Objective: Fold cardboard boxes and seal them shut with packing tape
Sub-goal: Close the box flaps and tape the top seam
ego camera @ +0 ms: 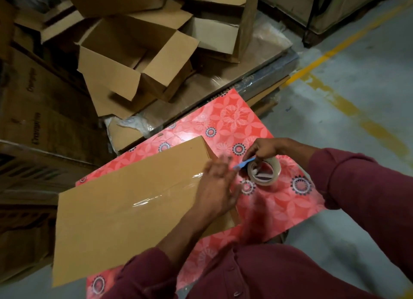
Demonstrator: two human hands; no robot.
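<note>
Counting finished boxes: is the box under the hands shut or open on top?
Shut: the box has its top flat, with clear tape along the seam.

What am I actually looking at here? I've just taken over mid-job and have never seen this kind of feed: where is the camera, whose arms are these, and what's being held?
There is no machine here: the single picture comes from a camera worn on a person's head, looking forward and down at their own arms in maroon sleeves. A closed cardboard box lies on a red flowered mat on the floor, with a strip of clear tape shining along its top seam. The left hand rests at the box's right end; it is blurred by motion, so its exact grip is unclear. The right hand holds a small blue cutter by a roll of packing tape. Behind the mat, open empty boxes are piled up.
</note>
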